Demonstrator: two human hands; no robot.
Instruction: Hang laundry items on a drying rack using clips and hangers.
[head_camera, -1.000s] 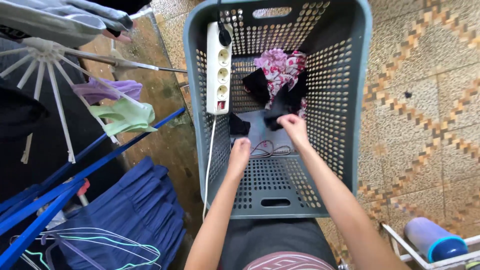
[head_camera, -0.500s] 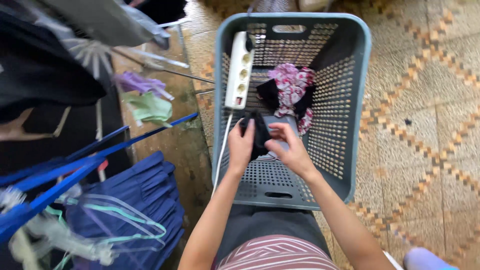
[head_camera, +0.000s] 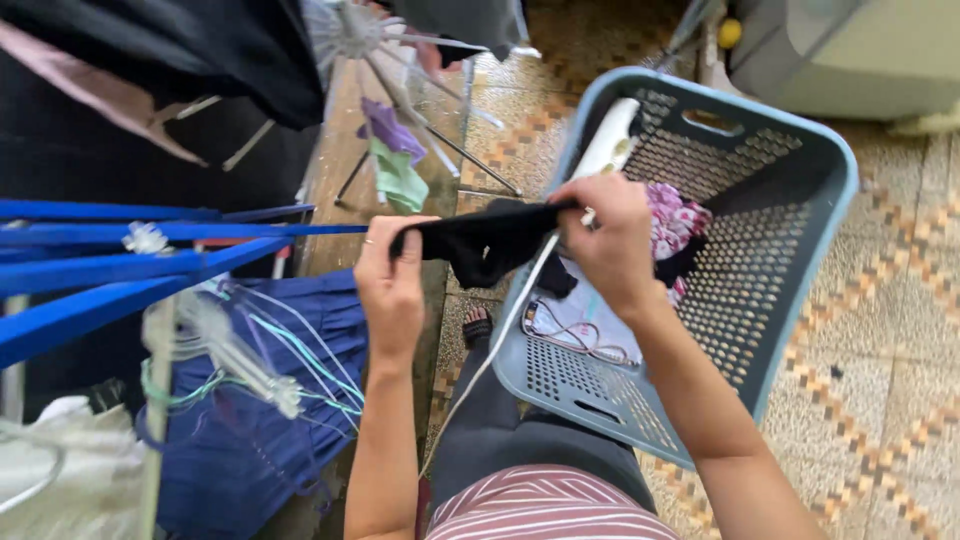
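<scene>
— So, nearest to us at the bottom centre, what do we have?

— We see our striped pink top (head_camera: 545, 510) and dark trousers, with our two forearms rising from there. Our left hand (head_camera: 392, 280) sits just left of centre, fingers pinched on one end of a black garment (head_camera: 480, 240). Our right hand (head_camera: 610, 235) is clenched on the other end, right of centre.

— Which way does the garment run?

— Its long axis lies nearly level across the middle of the frame, stretched taut between both hands, its belly sagging a little. It hangs in the air above the left rim of the grey-blue laundry basket (head_camera: 810, 250), apart from what lies in it.

— And what do we count in the basket?

— One pink patterned cloth (head_camera: 672, 215), dark pieces beside it, one pale item with thin cords at the bottom, and one white power strip (head_camera: 607, 150) along the left wall, its white cable trailing down past the rim.

— On the left?

— Blue rack bars (head_camera: 120, 270), a blue pleated cloth (head_camera: 250, 440) and clear hangers (head_camera: 230, 350). Farther off, upper centre, we count two small cloths, one purple (head_camera: 392, 130), one green (head_camera: 402, 178), on a spoked hanger. We cannot read any labels.
</scene>
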